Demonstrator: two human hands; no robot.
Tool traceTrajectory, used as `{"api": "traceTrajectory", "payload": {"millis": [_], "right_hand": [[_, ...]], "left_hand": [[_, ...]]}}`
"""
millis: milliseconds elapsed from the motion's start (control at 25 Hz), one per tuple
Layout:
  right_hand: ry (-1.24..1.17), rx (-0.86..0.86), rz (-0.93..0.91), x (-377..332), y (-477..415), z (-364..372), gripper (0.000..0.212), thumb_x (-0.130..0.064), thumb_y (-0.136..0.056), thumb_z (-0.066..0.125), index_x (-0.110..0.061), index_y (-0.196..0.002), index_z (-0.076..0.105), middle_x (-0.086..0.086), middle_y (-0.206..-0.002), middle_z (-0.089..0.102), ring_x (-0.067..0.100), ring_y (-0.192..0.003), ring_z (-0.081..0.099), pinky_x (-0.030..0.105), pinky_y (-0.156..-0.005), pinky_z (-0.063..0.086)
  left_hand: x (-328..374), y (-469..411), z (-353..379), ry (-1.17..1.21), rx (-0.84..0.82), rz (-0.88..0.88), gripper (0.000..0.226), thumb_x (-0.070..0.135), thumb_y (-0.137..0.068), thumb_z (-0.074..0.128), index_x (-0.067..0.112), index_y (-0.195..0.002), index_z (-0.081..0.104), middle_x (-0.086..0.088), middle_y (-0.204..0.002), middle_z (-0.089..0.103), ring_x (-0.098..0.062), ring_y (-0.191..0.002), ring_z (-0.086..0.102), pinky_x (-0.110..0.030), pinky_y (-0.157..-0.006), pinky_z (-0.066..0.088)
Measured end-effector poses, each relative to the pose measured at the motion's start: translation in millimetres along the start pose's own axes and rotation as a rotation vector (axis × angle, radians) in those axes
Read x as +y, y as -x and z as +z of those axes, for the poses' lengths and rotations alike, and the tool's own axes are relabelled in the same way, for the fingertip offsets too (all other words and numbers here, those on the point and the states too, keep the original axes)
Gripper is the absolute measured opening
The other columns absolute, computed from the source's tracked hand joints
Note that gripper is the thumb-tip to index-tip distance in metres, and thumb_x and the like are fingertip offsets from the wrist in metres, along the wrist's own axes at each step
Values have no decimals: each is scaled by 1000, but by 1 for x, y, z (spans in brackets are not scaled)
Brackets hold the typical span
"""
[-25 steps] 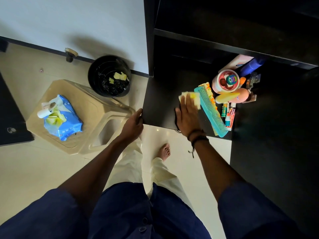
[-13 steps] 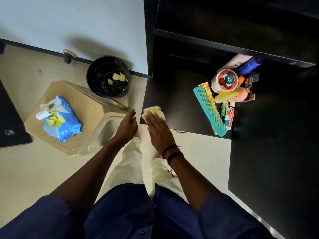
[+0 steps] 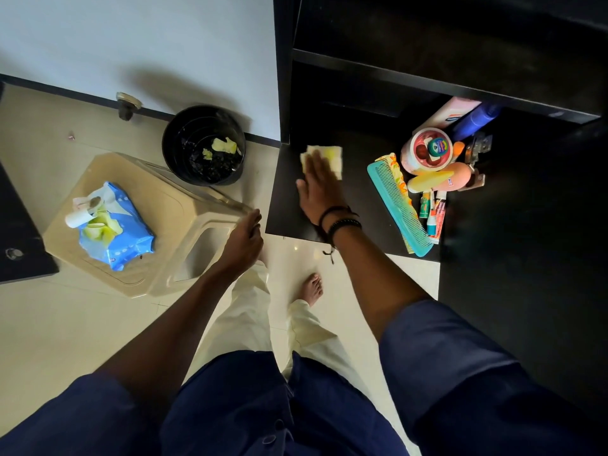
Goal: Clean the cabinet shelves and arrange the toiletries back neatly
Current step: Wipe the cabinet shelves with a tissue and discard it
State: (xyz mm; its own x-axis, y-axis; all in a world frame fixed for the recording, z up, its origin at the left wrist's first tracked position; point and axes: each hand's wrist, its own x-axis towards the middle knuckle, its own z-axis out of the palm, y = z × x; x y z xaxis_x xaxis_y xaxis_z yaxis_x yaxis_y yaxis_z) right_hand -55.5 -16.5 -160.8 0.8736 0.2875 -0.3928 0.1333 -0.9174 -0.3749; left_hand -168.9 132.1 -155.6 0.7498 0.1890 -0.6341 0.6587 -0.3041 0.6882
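Note:
My right hand (image 3: 320, 189) lies flat with straight fingers on a pale yellow wipe (image 3: 330, 156), pressing it onto the black cabinet shelf (image 3: 358, 205) near its left back corner. Toiletries are bunched at the shelf's right: a teal comb (image 3: 398, 209), a round pink tub (image 3: 427, 153), a yellow tube (image 3: 429, 181), a blue bottle (image 3: 475, 118) and small tubes (image 3: 434, 215). My left hand (image 3: 245, 241) hangs with loosely curled fingers beside the shelf's front left corner, holding nothing.
A beige plastic stool (image 3: 171, 225) stands on the floor to the left, carrying a blue wipes pack (image 3: 121, 232) and a small white bottle (image 3: 77, 217). A black bin (image 3: 204, 144) with used wipes sits by the wall. A higher shelf (image 3: 444, 83) overhangs the toiletries.
My right hand slid the wipe from beside the comb to the shelf's front left corner, then back inward along the left side. My left hand came off the shelf edge.

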Motion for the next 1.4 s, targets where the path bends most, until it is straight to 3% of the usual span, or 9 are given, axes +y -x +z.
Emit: {"api": "traceTrajectory", "payload": {"millis": [320, 560, 640, 720, 800, 920, 1000, 1120, 1400], "right_hand": [[-37, 81, -326, -15, 90, 57, 47, -3, -87, 34, -2, -129, 56, 14, -136, 54, 28, -128, 51, 41, -102, 47], [111, 250, 36, 72, 92, 34, 56, -10, -91, 45, -21, -145, 35, -2, -153, 32, 14, -143, 28, 22, -117, 15], [82, 250, -18, 76, 69, 24, 54, -22, -93, 45, -24, -145, 32, -4, -153, 32, 14, -143, 28, 17, -117, 12], [275, 106, -148, 60, 56, 27, 51, -15, -98, 44, -9, -146, 28, 9, -155, 26, 29, -145, 21, 33, -119, 18], [41, 225, -1, 33, 42, 25, 50, 0, -89, 55, -7, -138, 46, 15, -146, 42, 36, -137, 37, 42, -112, 36], [-7, 409, -173, 5, 67, 46, 42, 15, -75, 55, -1, -111, 68, 19, -121, 64, 43, -108, 61, 50, -87, 54], [-53, 290, -262, -3, 94, 63, 41, 9, -80, 44, -5, -109, 70, 15, -121, 65, 38, -110, 61, 43, -92, 51], [-327, 94, -57, -23, 110, 54, 30, 5, -84, 55, -6, -109, 70, 11, -122, 65, 30, -115, 59, 30, -103, 43], [-853, -16, 249, -107, 24, 7, 17, -13, -81, 68, -11, -98, 72, 4, -89, 70, 28, -88, 69, 44, -79, 58]], "left_hand": [[6, 4, -2, -63, 27, 19, 44, 3, -98, 36, 4, -142, 37, -12, -145, 43, -24, -134, 40, -33, -111, 32], [8, 3, 3, -84, -29, 60, 48, 17, -85, 31, 24, -128, 51, -1, -125, 61, -22, -115, 56, -47, -100, 45], [5, 1, 6, -91, -28, 49, 51, 20, -80, 29, 28, -125, 53, 2, -120, 64, -21, -110, 58, -47, -97, 47], [9, 4, 6, -80, -20, 30, 51, 19, -81, 30, 27, -125, 53, 1, -121, 63, -21, -111, 58, -47, -98, 47], [14, 7, 5, -68, -17, 35, 46, 12, -87, 32, 21, -127, 53, -1, -124, 62, -23, -113, 56, -46, -101, 45], [17, 9, 6, -49, 1, 40, 42, 1, -93, 35, 11, -131, 51, -5, -130, 58, -24, -119, 53, -43, -105, 41], [15, 14, 6, -43, 10, 30, 41, 2, -95, 36, 8, -134, 48, -8, -133, 56, -24, -122, 51, -43, -107, 40], [14, 22, -1, -9, 20, -4, 39, 4, -97, 40, 5, -134, 47, -10, -131, 57, -22, -122, 53, -41, -107, 41], [14, 12, -63, 78, 147, -4, 28, 2, -92, 41, 5, -112, 61, -9, -110, 64, -25, -103, 60, -39, -93, 46]]}}
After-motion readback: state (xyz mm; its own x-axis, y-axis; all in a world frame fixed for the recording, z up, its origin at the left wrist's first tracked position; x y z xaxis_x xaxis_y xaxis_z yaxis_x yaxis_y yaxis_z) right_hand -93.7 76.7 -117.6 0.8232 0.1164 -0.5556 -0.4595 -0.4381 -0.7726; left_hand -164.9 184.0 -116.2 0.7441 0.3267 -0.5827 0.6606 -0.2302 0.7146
